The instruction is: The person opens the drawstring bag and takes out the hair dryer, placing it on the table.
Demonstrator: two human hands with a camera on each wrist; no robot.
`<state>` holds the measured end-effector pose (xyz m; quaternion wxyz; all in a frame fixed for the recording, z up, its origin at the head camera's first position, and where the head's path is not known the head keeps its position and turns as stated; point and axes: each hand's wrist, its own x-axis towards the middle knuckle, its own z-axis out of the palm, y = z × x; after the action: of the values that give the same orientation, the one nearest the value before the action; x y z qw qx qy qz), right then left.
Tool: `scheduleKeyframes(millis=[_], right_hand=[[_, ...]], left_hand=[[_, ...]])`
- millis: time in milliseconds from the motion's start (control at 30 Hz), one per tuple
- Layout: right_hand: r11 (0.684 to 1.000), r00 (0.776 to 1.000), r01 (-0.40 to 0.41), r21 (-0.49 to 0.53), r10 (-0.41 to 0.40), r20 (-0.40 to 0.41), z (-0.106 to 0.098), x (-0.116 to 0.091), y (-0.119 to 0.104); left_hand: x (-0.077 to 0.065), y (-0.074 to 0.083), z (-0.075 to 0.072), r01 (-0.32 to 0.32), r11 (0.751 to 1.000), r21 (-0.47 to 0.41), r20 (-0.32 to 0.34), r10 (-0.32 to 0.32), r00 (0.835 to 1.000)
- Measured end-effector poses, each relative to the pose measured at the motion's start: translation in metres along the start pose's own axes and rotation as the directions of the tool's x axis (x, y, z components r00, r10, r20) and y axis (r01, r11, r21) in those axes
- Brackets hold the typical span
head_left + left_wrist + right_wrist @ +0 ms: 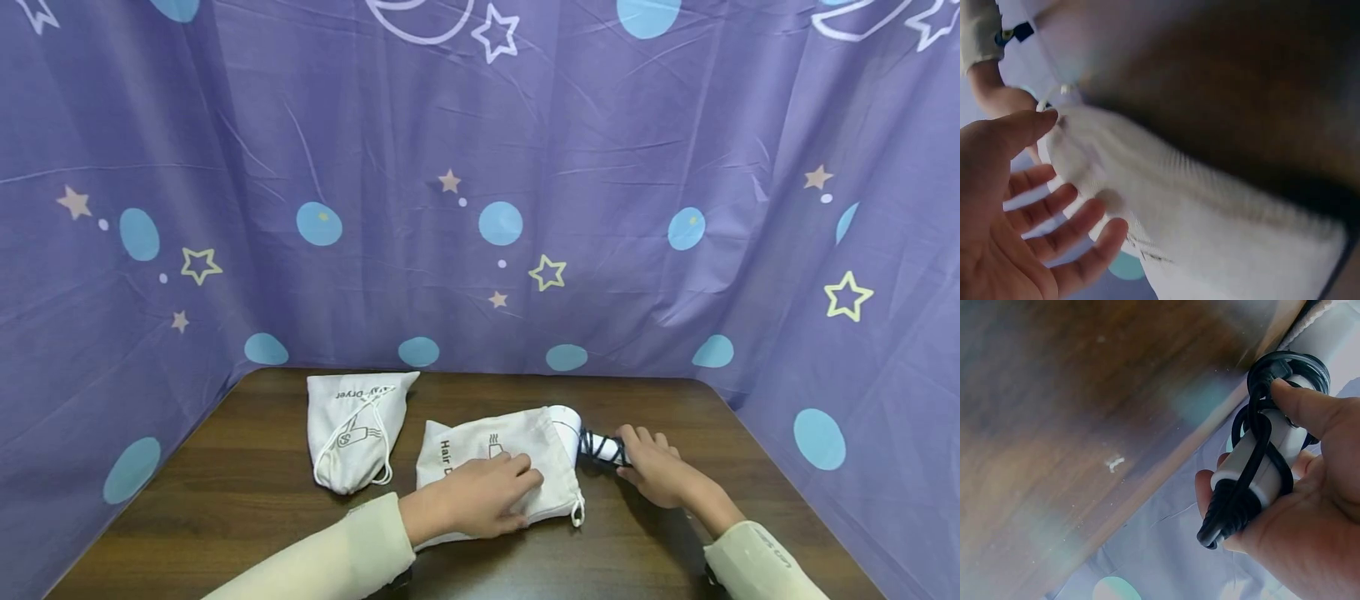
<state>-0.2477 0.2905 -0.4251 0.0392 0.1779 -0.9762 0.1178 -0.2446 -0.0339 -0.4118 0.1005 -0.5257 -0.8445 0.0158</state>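
Observation:
A white hair dryer (566,423) lies partly inside a pale cloth drawstring bag (525,433) printed with lettering and a dryer drawing. Its barrel end and handle stick out at the right; the rest is hidden by cloth. My right hand (656,468) grips the handle, and in the right wrist view a black cord (1260,440) winds around that handle under my thumb. Over the bag's near side lies my left hand (487,497). Its fingers (1063,240) are spread and loosely bent beside the cloth in the left wrist view, without pinching it.
A second cloth bag (337,417) with its white drawstring lies farther back at the left, bulging slightly. Both rest on a brown wooden table (247,500). A purple patterned curtain (405,250) rises behind the table and along both sides.

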Motion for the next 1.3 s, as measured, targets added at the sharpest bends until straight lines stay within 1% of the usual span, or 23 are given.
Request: scheduleKeyframes(millis=[100, 200, 367, 533, 700, 867, 1067, 1167, 1300], right_hand=[[1.0, 1.0, -0.012, 0.01, 0.012, 0.005, 0.0, -0.001, -0.001], [1.0, 1.0, -0.018, 0.016, 0.018, 0.008, 0.001, -0.002, -0.001], [1.0, 1.0, -0.023, 0.012, 0.023, 0.006, 0.001, -0.003, 0.0], [1.0, 1.0, -0.024, 0.01, 0.024, 0.006, 0.001, -0.003, -0.001], [1.0, 1.0, -0.023, 0.004, 0.023, 0.012, 0.001, -0.002, -0.002], [1.0, 0.999, -0.028, 0.01, 0.028, 0.019, 0.0, -0.003, -0.003], [0.999, 0.999, -0.029, 0.019, 0.029, 0.032, -0.001, -0.002, -0.004], [0.999, 0.998, -0.035, 0.018, 0.034, 0.045, 0.0, -0.001, -0.004], [0.999, 0.998, -0.044, 0.015, 0.043, 0.056, -0.001, -0.001, -0.003]], left_hand=[[-0.001, 0.007, 0.003, 0.022, 1.0, 0.018, 0.009, -0.022, 1.0], [-0.002, 0.011, 0.005, 0.024, 0.999, 0.043, 0.009, -0.024, 1.0], [-0.006, 0.015, 0.008, -0.004, 0.996, 0.094, -0.016, 0.006, 1.0], [-0.011, 0.015, 0.005, -0.026, 0.994, 0.11, -0.03, 0.029, 0.999], [-0.014, 0.012, 0.001, -0.013, 0.997, 0.072, -0.011, 0.014, 1.0], [-0.019, 0.006, -0.002, 0.016, 1.0, 0.005, 0.035, -0.016, 0.999], [-0.025, -0.002, -0.009, 0.034, 0.997, -0.07, 0.085, -0.028, 0.996], [-0.026, -0.004, -0.012, 0.035, 0.996, -0.08, 0.115, -0.025, 0.993], [-0.029, -0.006, -0.012, 0.032, 0.998, -0.058, 0.144, -0.023, 0.989]])
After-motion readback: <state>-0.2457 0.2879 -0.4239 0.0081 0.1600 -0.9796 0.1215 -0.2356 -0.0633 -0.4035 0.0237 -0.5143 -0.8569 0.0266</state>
